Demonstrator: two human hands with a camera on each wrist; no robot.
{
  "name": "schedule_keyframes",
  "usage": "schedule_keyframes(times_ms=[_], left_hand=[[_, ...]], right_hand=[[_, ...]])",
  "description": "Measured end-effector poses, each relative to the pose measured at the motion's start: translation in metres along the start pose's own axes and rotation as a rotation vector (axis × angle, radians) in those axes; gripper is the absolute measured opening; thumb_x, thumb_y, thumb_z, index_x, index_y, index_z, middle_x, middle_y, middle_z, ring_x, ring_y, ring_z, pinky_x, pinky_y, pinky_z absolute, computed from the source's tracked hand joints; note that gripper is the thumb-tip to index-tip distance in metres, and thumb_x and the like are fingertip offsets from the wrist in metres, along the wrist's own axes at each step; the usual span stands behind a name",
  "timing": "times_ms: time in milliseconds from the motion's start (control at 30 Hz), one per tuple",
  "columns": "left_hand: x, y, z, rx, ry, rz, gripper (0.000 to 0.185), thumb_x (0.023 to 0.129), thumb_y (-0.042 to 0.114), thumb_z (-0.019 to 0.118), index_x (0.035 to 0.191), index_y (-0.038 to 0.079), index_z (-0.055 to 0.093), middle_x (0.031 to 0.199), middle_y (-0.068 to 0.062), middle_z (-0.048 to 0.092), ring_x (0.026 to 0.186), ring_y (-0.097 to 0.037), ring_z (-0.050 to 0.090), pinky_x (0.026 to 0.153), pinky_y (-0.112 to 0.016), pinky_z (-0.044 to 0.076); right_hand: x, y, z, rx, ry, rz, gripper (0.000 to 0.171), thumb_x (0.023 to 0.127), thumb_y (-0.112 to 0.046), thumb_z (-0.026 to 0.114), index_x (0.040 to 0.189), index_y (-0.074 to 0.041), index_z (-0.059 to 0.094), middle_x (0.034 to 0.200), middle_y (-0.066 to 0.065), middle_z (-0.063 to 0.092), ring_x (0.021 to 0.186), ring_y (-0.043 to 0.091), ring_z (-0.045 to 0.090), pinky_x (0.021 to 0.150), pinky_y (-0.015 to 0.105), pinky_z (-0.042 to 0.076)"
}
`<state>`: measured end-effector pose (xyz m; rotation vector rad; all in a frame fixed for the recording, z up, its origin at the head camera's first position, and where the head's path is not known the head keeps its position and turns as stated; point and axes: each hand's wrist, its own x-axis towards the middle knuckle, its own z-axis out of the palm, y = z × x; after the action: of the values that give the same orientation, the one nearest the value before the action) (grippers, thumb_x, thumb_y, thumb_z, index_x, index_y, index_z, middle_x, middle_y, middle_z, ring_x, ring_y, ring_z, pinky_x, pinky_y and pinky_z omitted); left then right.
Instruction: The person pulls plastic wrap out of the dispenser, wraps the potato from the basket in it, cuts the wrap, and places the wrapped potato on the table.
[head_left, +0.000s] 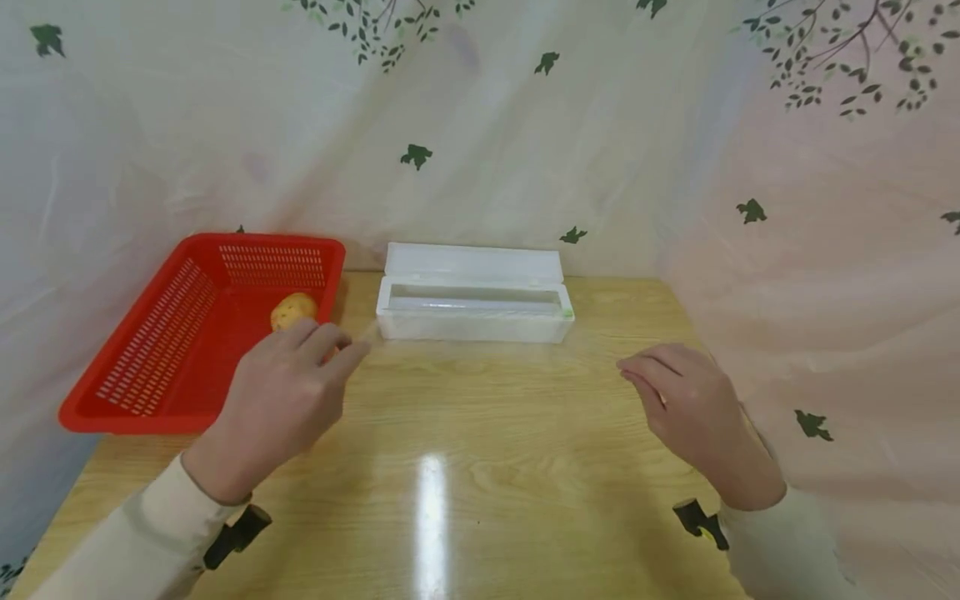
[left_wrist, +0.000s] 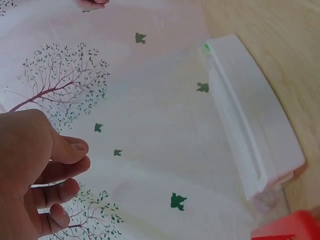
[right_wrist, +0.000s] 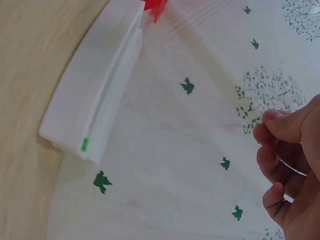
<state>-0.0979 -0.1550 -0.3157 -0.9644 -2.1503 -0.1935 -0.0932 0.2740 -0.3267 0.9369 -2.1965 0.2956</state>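
Note:
A white box of cling film (head_left: pixel 472 327) stands at the back of the table with its lid (head_left: pixel 472 263) raised, and a pale roll (head_left: pixel 480 306) lies inside. Faint creases of clear film (right_wrist: pixel 200 22) show in the right wrist view; its edges are hard to make out. With thumb and forefinger together, my left hand (head_left: pixel 288 400) pinches the film in front of the red basket's near right corner. My right hand (head_left: pixel 693 408) pinches it likewise, at the table's right side. Both hands are apart from the box.
At the left is a red plastic basket (head_left: pixel 168 423) with a yellowish potato-like item (head_left: pixel 292 310) in it, partly hidden by my left hand. A leaf-patterned sheet (head_left: pixel 495 167) hangs behind the wooden table (head_left: pixel 480 467) and along its right side.

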Motion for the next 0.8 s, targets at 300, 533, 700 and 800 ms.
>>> schedule_keyframes(times_ms=[300, 533, 700, 800], left_hand=[[-0.054, 0.040, 0.022, 0.025, -0.008, 0.016, 0.041, 0.095, 0.001, 0.034, 0.096, -0.004, 0.074, 0.084, -0.016, 0.067, 0.068, -0.030, 0.054, 0.050, -0.037, 0.046], [-0.098, 0.057, 0.050, 0.046, -0.045, 0.035, 0.049, 0.103, 0.003, 0.027, 0.090, 0.000, 0.074, 0.082, -0.012, 0.062, 0.070, -0.028, 0.053, 0.050, -0.033, 0.043], [-0.120, 0.061, 0.078, 0.051, -0.080, 0.062, 0.045, 0.103, 0.001, 0.027, 0.085, 0.002, 0.068, 0.080, -0.010, 0.058, 0.069, -0.026, 0.048, 0.050, -0.032, 0.036], [-0.129, 0.064, 0.094, 0.044, -0.131, 0.065, 0.031, 0.094, 0.001, 0.033, 0.084, 0.003, 0.063, 0.079, -0.008, 0.056, 0.068, -0.025, 0.047, 0.051, -0.032, 0.035]], right_hand=[[-0.063, -0.026, 0.032, 0.073, -0.039, 0.084, 0.046, 0.109, -0.030, 0.043, 0.091, -0.003, 0.075, 0.086, 0.005, 0.069, 0.071, 0.020, 0.064, 0.060, 0.034, 0.053], [-0.097, -0.037, 0.063, 0.039, -0.079, 0.038, 0.048, 0.111, -0.029, 0.037, 0.085, -0.008, 0.072, 0.083, 0.000, 0.067, 0.068, 0.017, 0.063, 0.056, 0.029, 0.052], [-0.108, -0.040, 0.081, -0.018, -0.196, 0.024, 0.036, 0.107, -0.020, 0.047, 0.079, -0.009, 0.066, 0.077, -0.001, 0.062, 0.064, 0.015, 0.057, 0.052, 0.027, 0.048], [-0.113, -0.041, 0.090, -0.031, -0.368, 0.086, 0.011, 0.090, -0.005, 0.071, 0.080, -0.008, 0.067, 0.080, -0.001, 0.060, 0.068, 0.014, 0.055, 0.056, 0.027, 0.049]])
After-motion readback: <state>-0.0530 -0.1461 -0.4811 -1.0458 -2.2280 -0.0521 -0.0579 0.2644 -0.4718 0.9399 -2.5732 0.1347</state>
